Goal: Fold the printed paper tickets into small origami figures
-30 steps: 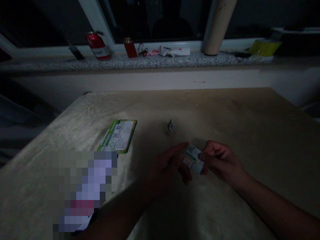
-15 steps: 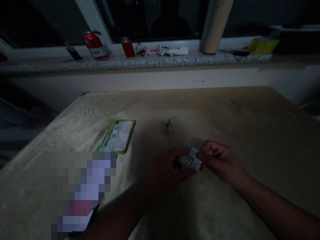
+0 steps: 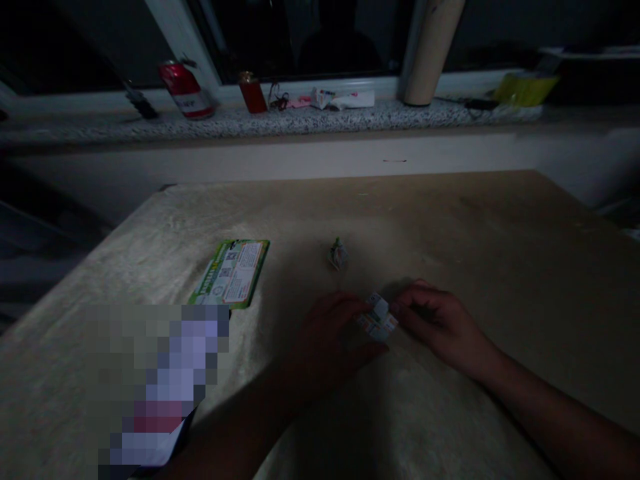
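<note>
A small folded piece of printed paper (image 3: 379, 319), white with orange and green patches, is between my two hands low over the table. My left hand (image 3: 333, 333), in shadow, has its thumb and forefinger apart around the paper's left side, the forefinger at its edge. My right hand (image 3: 440, 323) has its fingers curled, with thumb and fingertips pinched at the paper's right corner. Farther back, a second small crumpled or folded printed paper piece (image 3: 338, 255) with a green tip stands on the table.
A green and white printed card (image 3: 235, 273) lies on the table (image 3: 475, 227) to the left, beside a blurred-out phone-like object (image 3: 173, 380). The granite sill (image 3: 300, 121) behind holds a red can (image 3: 186, 90), a red bottle (image 3: 253, 93), a crumpled wrapper (image 3: 355, 100) and a cardboard tube (image 3: 431, 57).
The folded paper has shifted slightly left and looks flatter. My left thumb and forefinger have spread from it. My right thumb has drawn back to its corner.
</note>
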`<move>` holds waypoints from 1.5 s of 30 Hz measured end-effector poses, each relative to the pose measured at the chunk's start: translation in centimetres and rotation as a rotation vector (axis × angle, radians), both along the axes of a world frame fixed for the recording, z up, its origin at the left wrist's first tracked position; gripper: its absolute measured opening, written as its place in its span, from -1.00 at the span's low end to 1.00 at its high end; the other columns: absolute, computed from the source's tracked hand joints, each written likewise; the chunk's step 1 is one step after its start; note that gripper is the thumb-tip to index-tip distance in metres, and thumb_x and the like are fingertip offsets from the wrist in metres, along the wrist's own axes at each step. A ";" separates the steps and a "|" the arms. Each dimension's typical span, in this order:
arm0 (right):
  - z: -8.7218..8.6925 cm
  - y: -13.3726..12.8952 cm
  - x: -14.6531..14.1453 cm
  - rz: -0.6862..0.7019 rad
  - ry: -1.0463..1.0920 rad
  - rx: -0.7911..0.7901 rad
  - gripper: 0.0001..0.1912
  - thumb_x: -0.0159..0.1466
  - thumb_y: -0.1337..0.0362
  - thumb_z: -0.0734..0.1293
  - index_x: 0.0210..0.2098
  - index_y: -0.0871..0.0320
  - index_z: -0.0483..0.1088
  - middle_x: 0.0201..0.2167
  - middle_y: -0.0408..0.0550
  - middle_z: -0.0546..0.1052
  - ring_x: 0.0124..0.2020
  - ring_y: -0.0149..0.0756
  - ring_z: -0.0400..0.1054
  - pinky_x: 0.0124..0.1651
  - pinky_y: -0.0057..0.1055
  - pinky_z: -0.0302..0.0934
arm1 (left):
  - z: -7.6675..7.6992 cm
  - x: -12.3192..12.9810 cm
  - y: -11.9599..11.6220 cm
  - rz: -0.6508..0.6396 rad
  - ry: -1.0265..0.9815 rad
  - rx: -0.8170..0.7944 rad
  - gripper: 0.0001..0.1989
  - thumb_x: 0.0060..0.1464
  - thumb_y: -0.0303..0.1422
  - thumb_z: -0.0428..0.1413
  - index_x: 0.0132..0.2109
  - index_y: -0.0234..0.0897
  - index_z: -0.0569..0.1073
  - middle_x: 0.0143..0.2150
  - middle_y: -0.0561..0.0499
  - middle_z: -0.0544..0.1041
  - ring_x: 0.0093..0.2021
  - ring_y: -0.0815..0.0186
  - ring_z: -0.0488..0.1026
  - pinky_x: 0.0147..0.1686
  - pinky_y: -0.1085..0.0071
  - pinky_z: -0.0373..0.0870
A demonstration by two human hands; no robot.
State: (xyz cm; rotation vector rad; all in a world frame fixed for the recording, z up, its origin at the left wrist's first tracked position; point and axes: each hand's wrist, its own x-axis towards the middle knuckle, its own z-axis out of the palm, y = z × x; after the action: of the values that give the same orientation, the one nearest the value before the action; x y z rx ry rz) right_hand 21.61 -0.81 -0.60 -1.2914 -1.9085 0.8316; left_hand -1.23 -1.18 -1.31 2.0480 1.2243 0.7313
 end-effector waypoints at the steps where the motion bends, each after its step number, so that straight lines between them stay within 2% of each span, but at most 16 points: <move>1: -0.1 0.1 0.0 0.016 -0.049 0.029 -0.70 0.38 0.23 0.28 -0.46 0.12 0.48 -0.47 -0.09 0.50 -0.33 -0.24 0.37 -0.21 -0.26 0.22 | -0.1 0.0 0.0 0.000 0.034 0.011 -0.54 0.01 -0.19 0.38 0.05 -0.18 0.54 0.07 -0.10 0.54 0.08 0.08 0.47 0.11 0.09 0.43; 4: -0.6 0.3 0.2 0.045 -0.211 0.125 -0.80 0.34 0.30 0.32 -0.42 0.10 0.48 -0.39 -0.10 0.54 -0.22 -0.20 0.40 -0.05 -0.16 0.17 | 0.0 0.1 -0.1 -0.024 0.134 0.058 -0.61 0.07 -0.20 0.34 0.03 -0.21 0.55 0.04 -0.09 0.55 0.08 0.07 0.45 0.12 0.08 0.40; 7: -0.5 0.3 0.5 0.078 -0.269 0.180 -0.93 0.29 0.36 0.36 -0.29 0.09 0.51 -0.25 -0.07 0.57 -0.10 -0.15 0.40 0.05 -0.12 0.14 | 0.2 0.3 -0.1 -0.080 0.197 0.125 -0.69 0.15 -0.20 0.29 -0.01 -0.24 0.55 0.01 -0.09 0.56 0.04 0.09 0.45 0.11 0.09 0.36; 11: 0.3 0.1 0.6 0.245 -0.246 0.209 -0.78 0.21 0.38 0.42 -0.14 0.07 0.51 -0.17 -0.06 0.57 -0.03 -0.16 0.40 0.13 -0.14 0.14 | 0.4 0.2 -0.1 -0.106 0.211 0.161 -0.74 0.23 -0.19 0.22 -0.03 -0.25 0.54 -0.04 -0.08 0.58 -0.01 0.11 0.46 0.08 0.10 0.34; 14: 0.6 0.0 0.3 0.319 -0.260 0.240 -0.83 0.23 0.31 0.45 -0.16 0.06 0.52 -0.22 -0.09 0.57 -0.05 -0.18 0.41 0.13 -0.15 0.13 | 0.4 0.2 -0.1 -0.099 0.199 0.165 -0.76 0.25 -0.18 0.20 -0.08 -0.26 0.54 -0.08 -0.07 0.59 -0.04 0.13 0.47 0.04 0.13 0.34; 17: 0.3 0.1 0.2 0.327 -0.310 0.283 -0.95 0.31 0.30 0.40 -0.23 0.07 0.53 -0.29 -0.10 0.57 -0.09 -0.20 0.41 0.09 -0.17 0.13 | 0.6 0.1 -0.2 -0.081 0.223 0.186 -0.73 0.25 -0.13 0.18 -0.11 -0.25 0.54 -0.10 -0.08 0.60 -0.06 0.11 0.48 0.04 0.11 0.32; 21: -0.1 0.2 0.3 0.341 -0.348 0.326 -0.90 0.35 0.33 0.36 -0.24 0.09 0.55 -0.32 -0.10 0.55 -0.13 -0.20 0.39 0.08 -0.17 0.12 | 0.9 0.0 -0.2 -0.019 0.278 0.211 -0.61 0.12 0.00 0.26 -0.13 -0.23 0.57 -0.13 -0.08 0.58 -0.07 0.08 0.46 0.05 0.07 0.31; 26: 0.1 0.0 0.4 0.336 -0.365 0.333 -0.89 0.35 0.33 0.36 -0.26 0.10 0.56 -0.33 -0.10 0.53 -0.15 -0.20 0.37 0.10 -0.15 0.10 | 0.8 -0.7 0.1 -0.066 0.356 0.199 -0.82 0.25 -0.21 0.20 -0.23 -0.20 0.60 -0.21 0.00 0.55 -0.15 0.18 0.45 -0.01 0.15 0.30; 33: 0.0 0.2 0.5 0.306 -0.399 0.267 -0.90 0.36 0.27 0.37 -0.27 0.09 0.54 -0.32 -0.10 0.53 -0.14 -0.18 0.36 0.06 -0.15 0.11 | 0.3 -1.0 0.2 -0.079 0.335 0.186 -0.87 0.26 -0.31 0.19 -0.22 -0.21 0.61 -0.25 0.01 0.54 -0.18 0.21 0.44 -0.03 0.19 0.29; 38: 0.0 0.3 0.6 0.277 -0.395 0.213 -0.85 0.41 0.20 0.35 -0.25 0.10 0.51 -0.33 -0.10 0.52 -0.17 -0.20 0.37 0.03 -0.18 0.12 | 0.3 -0.6 0.1 -0.048 0.324 0.168 -0.87 0.28 -0.35 0.14 -0.20 -0.25 0.58 -0.19 -0.03 0.51 -0.13 0.18 0.42 0.00 0.15 0.31; 45: -0.2 0.2 0.2 0.215 -0.439 0.167 -0.79 0.45 0.16 0.29 -0.25 0.11 0.48 -0.31 -0.08 0.50 -0.13 -0.17 0.34 0.06 -0.15 0.10 | 0.6 0.4 -0.1 0.027 0.365 0.191 -0.82 0.32 -0.38 0.06 -0.19 -0.29 0.55 0.14 -0.18 0.45 0.16 0.01 0.35 0.19 -0.07 0.23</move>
State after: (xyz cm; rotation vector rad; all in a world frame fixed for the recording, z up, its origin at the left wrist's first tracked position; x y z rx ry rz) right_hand 21.82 -0.62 -0.76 -1.2544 -2.4391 0.5003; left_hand -0.84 -1.27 -0.71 2.4029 1.4292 0.5150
